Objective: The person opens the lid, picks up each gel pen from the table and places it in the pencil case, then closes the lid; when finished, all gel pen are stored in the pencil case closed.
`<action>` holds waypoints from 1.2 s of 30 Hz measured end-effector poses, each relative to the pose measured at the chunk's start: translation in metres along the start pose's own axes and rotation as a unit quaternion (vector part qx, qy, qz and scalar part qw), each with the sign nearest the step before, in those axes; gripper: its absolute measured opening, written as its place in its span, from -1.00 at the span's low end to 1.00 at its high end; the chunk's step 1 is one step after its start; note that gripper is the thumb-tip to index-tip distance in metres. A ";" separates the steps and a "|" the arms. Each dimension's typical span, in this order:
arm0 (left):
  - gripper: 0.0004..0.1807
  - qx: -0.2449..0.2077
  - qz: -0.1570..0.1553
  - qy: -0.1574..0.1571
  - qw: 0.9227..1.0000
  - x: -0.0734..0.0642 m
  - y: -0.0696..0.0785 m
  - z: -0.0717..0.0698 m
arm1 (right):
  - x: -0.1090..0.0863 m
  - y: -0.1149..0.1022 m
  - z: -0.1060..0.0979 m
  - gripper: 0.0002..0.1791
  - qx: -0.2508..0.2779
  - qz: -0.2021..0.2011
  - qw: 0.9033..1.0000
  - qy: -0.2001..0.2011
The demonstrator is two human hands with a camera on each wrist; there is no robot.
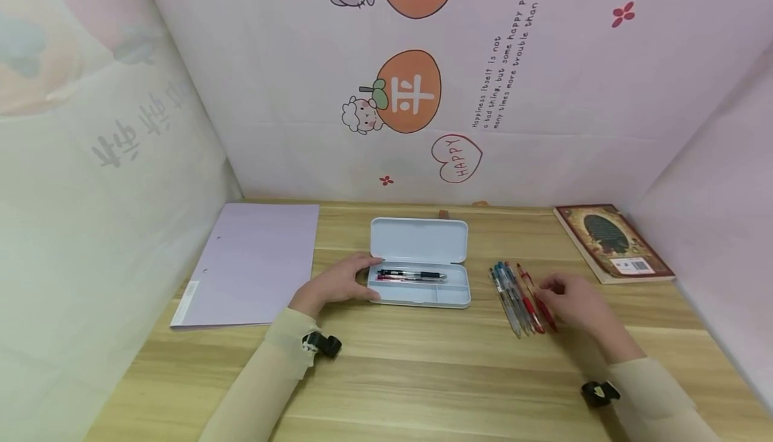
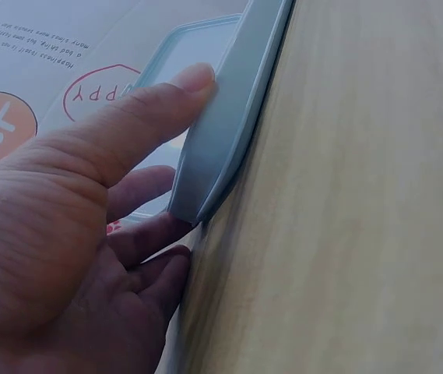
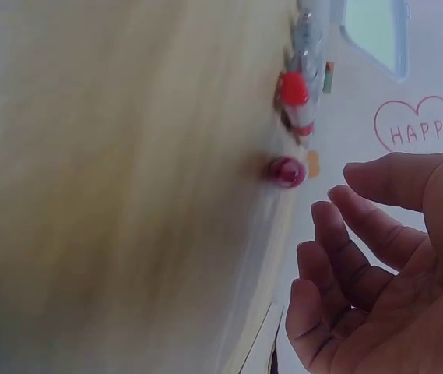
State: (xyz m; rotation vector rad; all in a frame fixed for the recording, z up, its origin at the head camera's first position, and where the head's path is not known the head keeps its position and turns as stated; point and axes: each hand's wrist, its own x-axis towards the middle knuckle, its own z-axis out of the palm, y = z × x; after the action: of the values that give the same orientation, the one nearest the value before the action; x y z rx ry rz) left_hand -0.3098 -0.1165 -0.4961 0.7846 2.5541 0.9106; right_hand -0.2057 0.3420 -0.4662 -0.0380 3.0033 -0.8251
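An open white pencil case point(image 1: 401, 292) lies on the table with its lid tipped back. Inside its rear compartment are a black-and-clear pen point(image 1: 423, 274) and a reddish one, partly hidden behind it. My left hand point(image 1: 341, 280) grips the case's left end, thumb on the front wall point(image 2: 225, 125) and fingers round the back corner. To the right of the case lies a row of several clear-barrelled pens point(image 1: 510, 300), with red pens at its right side. My right hand point(image 1: 574, 301) hovers beside the outermost red pen point(image 1: 546, 312), thumb and fingers apart; the right wrist view shows a gap to that pen's end point(image 3: 287, 172).
A pale purple folder or pad point(image 1: 260, 261) lies at the left of the table. At the back right is a book point(image 1: 610, 244) with a barcode label. Printed white sheeting point(image 1: 290, 93) stands along the back and both sides.
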 end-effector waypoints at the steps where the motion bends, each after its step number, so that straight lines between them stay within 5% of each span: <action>1: -0.02 -0.002 -0.001 -0.004 1.000 0.000 0.001 0.000 | -0.002 0.002 0.000 -0.69 -0.006 0.001 1.000 -0.001; 23: -0.01 0.007 0.000 -0.022 1.000 0.005 -0.002 0.003 | -0.003 -0.003 0.000 -0.65 -0.026 0.044 0.996 -0.079; 36: 0.33 -0.059 0.008 0.009 0.998 0.005 -0.006 0.003 | 0.001 -0.003 0.002 -0.66 -0.019 0.055 0.993 -0.098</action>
State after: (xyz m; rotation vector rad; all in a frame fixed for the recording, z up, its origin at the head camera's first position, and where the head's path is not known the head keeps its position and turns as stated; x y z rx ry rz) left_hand -0.3147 -0.1156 -0.5026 0.7664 2.4873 1.0665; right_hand -0.2070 0.3386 -0.4662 0.0443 2.8085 -0.7095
